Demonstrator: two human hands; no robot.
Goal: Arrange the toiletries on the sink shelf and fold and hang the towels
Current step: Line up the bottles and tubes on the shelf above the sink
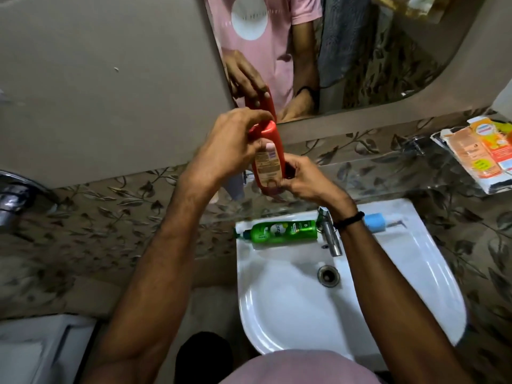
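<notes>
The red bottle [268, 159] looks like smooth, glossy plastic with a paper-like label. At six o'clock from it, the green bottle [279, 230] is shiny plastic too. The sink [388, 275] is glossy white ceramic; its tap [331, 234] is polished metal. At three o'clock, the carton [482, 151] looks like matt printed cardboard.

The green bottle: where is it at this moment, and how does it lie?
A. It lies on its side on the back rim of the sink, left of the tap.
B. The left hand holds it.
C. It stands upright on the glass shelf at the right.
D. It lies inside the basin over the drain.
A: the green bottle lies flat on the back rim of the sink, left of the tap, while both hands hold the red bottle.
</notes>
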